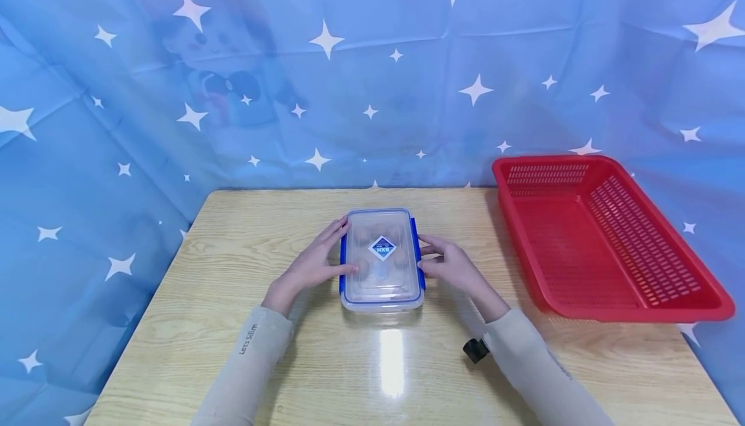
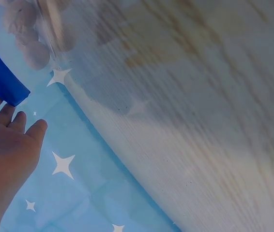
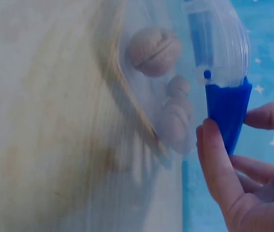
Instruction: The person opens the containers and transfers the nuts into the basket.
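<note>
A clear plastic food storage box [image 1: 381, 290] with a lid, blue seal and blue side latches lies on the wooden table between both hands. Through its wall show round, brownish, walnut-like pieces [image 3: 155, 50]. My left hand [image 1: 311, 264] holds the box's left side, thumb over the lid's edge, fingers along the side. In the left wrist view its fingertips touch the lower end of a blue latch [image 2: 4, 79]; the thumb is hidden there. On the other side my right hand [image 1: 454, 267] pinches the right blue latch [image 3: 228, 111] between thumb and fingers.
A red slotted plastic basket [image 1: 526, 271] stands at the table's right, overhanging that edge. The wooden table [image 1: 204, 322] ends at the back against a blue curtain [image 1: 396, 90] with white stars. A small black object [image 1: 476, 350] sits by the right sleeve.
</note>
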Motion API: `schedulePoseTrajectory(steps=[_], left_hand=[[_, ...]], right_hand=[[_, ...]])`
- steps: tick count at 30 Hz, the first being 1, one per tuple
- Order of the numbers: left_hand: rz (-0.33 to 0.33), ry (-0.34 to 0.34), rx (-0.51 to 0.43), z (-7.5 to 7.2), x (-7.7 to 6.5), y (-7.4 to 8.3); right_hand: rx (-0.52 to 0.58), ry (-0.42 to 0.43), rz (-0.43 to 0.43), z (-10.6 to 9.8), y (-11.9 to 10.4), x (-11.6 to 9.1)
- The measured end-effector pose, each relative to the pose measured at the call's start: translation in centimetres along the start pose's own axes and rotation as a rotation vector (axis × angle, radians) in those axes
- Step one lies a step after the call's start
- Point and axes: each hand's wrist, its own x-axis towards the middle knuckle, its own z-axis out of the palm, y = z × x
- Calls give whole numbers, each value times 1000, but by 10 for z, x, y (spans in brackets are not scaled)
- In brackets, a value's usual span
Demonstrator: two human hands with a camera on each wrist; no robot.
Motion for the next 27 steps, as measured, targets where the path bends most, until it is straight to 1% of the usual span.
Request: schedulePoseTrajectory(steps=[3, 5, 7, 10, 14, 18, 20, 23, 27], left_hand=[[-2, 0, 2, 2, 1, -1], [2, 1, 3, 2, 2, -2], [9, 4, 2, 3, 3, -2], [20, 8, 0, 3, 3, -3], [24, 12, -1, 1, 1, -2], [22, 14, -10, 0, 0, -1], [24, 16, -15, -1, -1, -1], [18, 13, -20, 0, -1, -2], [21, 8, -20, 1, 0, -2]], right_hand=[[56, -32, -15, 1, 2, -8], [77, -26, -25, 3, 4, -12], [77, -3, -40, 6, 6, -14], [53, 63, -26, 12, 8, -14], [-46, 148, 16, 20, 3, -12], [-137, 189, 60, 23, -5, -11], [-150, 187, 67, 23, -7, -10], [-135, 198, 77, 23, -8, -9], [-101, 209, 49, 24, -2, -8]])
